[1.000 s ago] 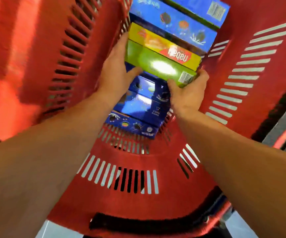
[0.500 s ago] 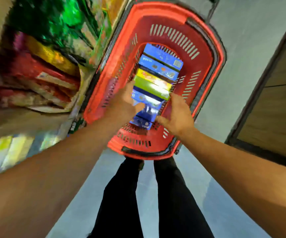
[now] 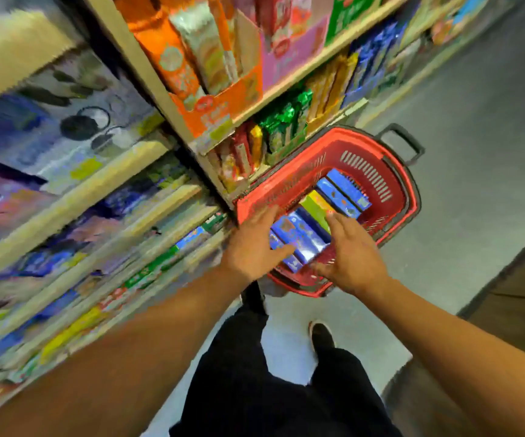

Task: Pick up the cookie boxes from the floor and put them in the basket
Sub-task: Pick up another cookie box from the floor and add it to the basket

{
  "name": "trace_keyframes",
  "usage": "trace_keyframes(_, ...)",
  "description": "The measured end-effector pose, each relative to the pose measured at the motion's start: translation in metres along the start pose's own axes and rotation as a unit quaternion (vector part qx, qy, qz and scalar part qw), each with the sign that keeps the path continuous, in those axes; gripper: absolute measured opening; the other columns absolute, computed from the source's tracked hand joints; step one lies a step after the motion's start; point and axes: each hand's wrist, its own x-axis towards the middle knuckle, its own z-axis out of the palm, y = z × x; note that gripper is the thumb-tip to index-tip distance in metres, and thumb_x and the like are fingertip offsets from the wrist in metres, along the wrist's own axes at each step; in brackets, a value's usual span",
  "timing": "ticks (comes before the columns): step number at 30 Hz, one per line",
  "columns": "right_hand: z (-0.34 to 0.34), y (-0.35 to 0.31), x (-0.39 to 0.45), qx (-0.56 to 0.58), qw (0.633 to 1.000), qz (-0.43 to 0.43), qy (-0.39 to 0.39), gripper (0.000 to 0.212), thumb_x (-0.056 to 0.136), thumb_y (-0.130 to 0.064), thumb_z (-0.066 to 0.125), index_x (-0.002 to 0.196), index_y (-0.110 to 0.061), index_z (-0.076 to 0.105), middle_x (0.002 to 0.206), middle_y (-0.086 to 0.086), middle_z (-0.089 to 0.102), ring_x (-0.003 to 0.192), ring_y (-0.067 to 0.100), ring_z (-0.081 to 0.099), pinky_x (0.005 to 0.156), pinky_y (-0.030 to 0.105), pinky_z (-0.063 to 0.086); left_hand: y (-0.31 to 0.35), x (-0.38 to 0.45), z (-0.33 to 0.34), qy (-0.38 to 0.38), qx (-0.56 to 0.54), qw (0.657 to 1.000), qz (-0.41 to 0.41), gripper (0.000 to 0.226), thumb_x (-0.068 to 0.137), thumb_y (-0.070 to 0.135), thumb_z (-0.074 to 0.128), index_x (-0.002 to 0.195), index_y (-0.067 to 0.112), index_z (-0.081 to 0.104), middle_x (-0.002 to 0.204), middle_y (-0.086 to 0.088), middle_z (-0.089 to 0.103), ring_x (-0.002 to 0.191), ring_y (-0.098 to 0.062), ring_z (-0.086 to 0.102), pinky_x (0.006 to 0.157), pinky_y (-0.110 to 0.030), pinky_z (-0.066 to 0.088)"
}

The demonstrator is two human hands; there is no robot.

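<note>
A red shopping basket [image 3: 390, 171] stands on the grey floor beside the shelves. Several cookie boxes lie packed side by side in it: blue boxes [image 3: 346, 190] at the far end, a yellow-green box [image 3: 316, 206] in the middle, more blue boxes [image 3: 302, 238] at the near end. My left hand [image 3: 254, 247] hovers over the basket's near left rim, fingers spread and holding nothing. My right hand [image 3: 352, 250] hangs above the near right side, fingers also straight and empty. Neither hand holds a box.
Store shelves [image 3: 166, 152] packed with snack packs and boxes run along the left, close to the basket. The basket's black handle [image 3: 403, 143] sticks out at its far end. My legs and shoe [image 3: 321, 335] stand just before the basket. A dark wooden panel [image 3: 519, 298] borders the right.
Both hands have let go of the green box, which now lies in the basket. My head and hands have risen far from the basket, and the view has swung toward the shelves.
</note>
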Motion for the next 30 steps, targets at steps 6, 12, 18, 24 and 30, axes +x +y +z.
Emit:
trace_keyframes(6, -0.009, -0.018, -0.047, -0.068, 0.979, -0.184, -0.053, 0.102, 0.061, -0.064, 0.073, 0.138, -0.002, 0.046, 0.138, 0.018, 0.051, 0.126, 0.038, 0.048, 0.105, 0.050, 0.040, 0.025, -0.119, 0.027, 0.114, -0.063, 0.987, -0.098, 0.083, 0.079, 0.041, 0.071, 0.147, 0.017, 0.030, 0.150, -0.003, 0.038, 0.136, -0.019, 0.036, 0.108, -0.019, 0.023)
trace_keyframes(12, -0.013, -0.050, -0.122, -0.137, 0.919, -0.354, -0.109, 0.106, 0.048, -0.057, 0.086, 0.129, 0.005, 0.055, 0.127, 0.024, 0.059, 0.115, 0.042, 0.059, 0.101, 0.052, 0.045, 0.059, -0.260, 0.074, 0.232, -0.114, 0.936, -0.240, 0.088, 0.082, 0.041, 0.070, 0.151, 0.019, 0.020, 0.158, 0.000, 0.021, 0.144, -0.015, 0.021, 0.110, -0.017, 0.013)
trace_keyframes(18, 0.019, -0.099, -0.209, -0.203, 0.838, -0.479, -0.165, 0.112, 0.062, -0.063, 0.076, 0.149, -0.008, 0.031, 0.153, 0.014, 0.034, 0.141, 0.036, 0.032, 0.116, 0.048, 0.028, 0.073, -0.392, 0.139, 0.341, -0.154, 0.853, -0.364, 0.087, 0.082, 0.045, 0.067, 0.151, 0.019, 0.021, 0.159, -0.005, 0.015, 0.145, -0.017, 0.019, 0.112, -0.020, 0.013)
trace_keyframes(24, 0.070, -0.146, -0.319, -0.257, 0.756, -0.542, -0.260, 0.105, 0.077, -0.062, 0.064, 0.154, -0.023, 0.005, 0.163, -0.001, 0.005, 0.150, 0.026, 0.004, 0.121, 0.041, 0.012, 0.085, -0.529, 0.232, 0.410, -0.207, 0.747, -0.481, 0.088, 0.081, 0.048, 0.067, 0.151, 0.019, 0.022, 0.159, -0.004, 0.017, 0.144, -0.020, 0.023, 0.115, -0.027, 0.020)
trace_keyframes(30, 0.129, -0.187, -0.456, -0.276, 0.675, -0.612, -0.305, 0.103, 0.078, -0.062, 0.064, 0.154, -0.023, 0.006, 0.162, -0.001, 0.007, 0.150, 0.026, 0.007, 0.121, 0.039, 0.013, 0.100, -0.674, 0.328, 0.428, -0.258, 0.652, -0.570, 0.090, 0.079, 0.051, 0.067, 0.151, 0.020, 0.022, 0.159, -0.004, 0.018, 0.145, -0.019, 0.020, 0.116, -0.029, 0.019)
